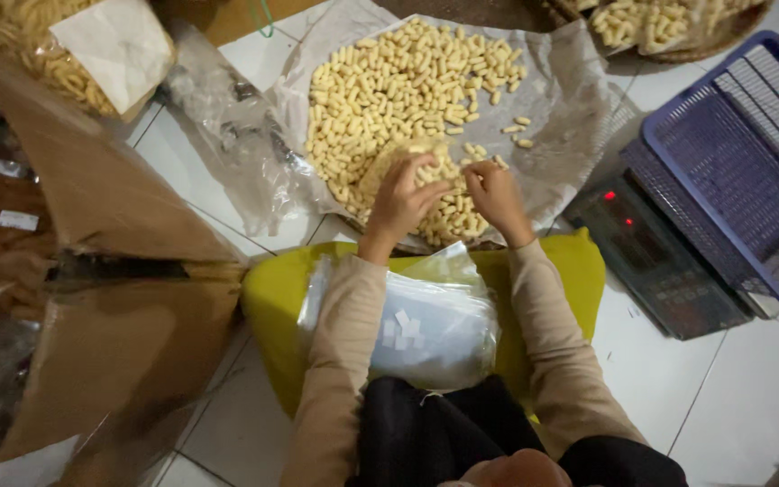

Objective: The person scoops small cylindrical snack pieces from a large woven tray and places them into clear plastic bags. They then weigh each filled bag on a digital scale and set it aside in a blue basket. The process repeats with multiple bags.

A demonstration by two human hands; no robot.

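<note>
Hands work the near edge of the paper sheet (pixel 579 135). Left hand (pixel 400 200) curls shut on a bunch of snack sticks (pixel 398 90); right hand (pixel 495 194) pinches a few. Pile spreads away from both, sticks lying every which way.

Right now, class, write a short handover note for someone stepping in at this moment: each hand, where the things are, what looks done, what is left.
Left hand: curled over a clump of pale snack sticks, apparently gathering some; grip unclear.
Right hand: fingers down among the same sticks, grip unclear.
Things: sticks heaped on a plastic sheet; stack of clear bags on a yellow cushion in the lap; scale with blue basket to the right.
Done: no filled bag visible near the hands.
Left: most of the heap remains loose.
</note>
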